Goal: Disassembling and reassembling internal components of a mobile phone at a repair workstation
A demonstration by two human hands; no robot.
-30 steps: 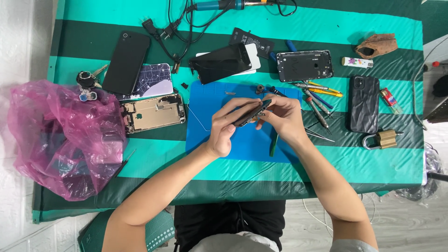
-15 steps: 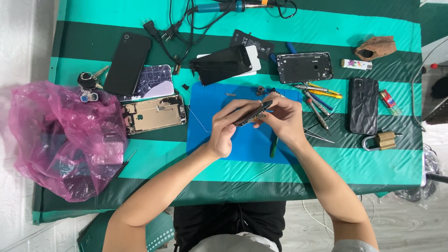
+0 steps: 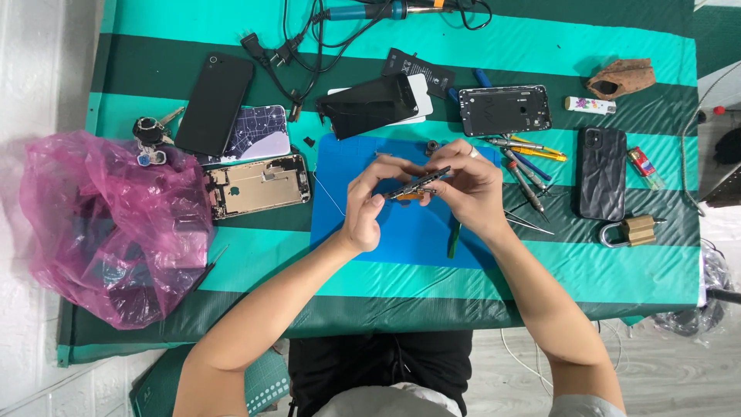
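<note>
A small dark phone part (image 3: 421, 185) was held above the blue mat (image 3: 347, 224) on the worktop (image 3: 617, 270), pinched between left hand (image 3: 369, 205) and right hand (image 3: 468, 189), both grips closed on it.

Both hands (image 3: 421, 197) pinch small dark part (image 3: 421, 184) — over blue mat (image 3: 340, 166).

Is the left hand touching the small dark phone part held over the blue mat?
Touching. The head view shows the left hand pinching one end of the phone part; the right hand grips the other.
</note>
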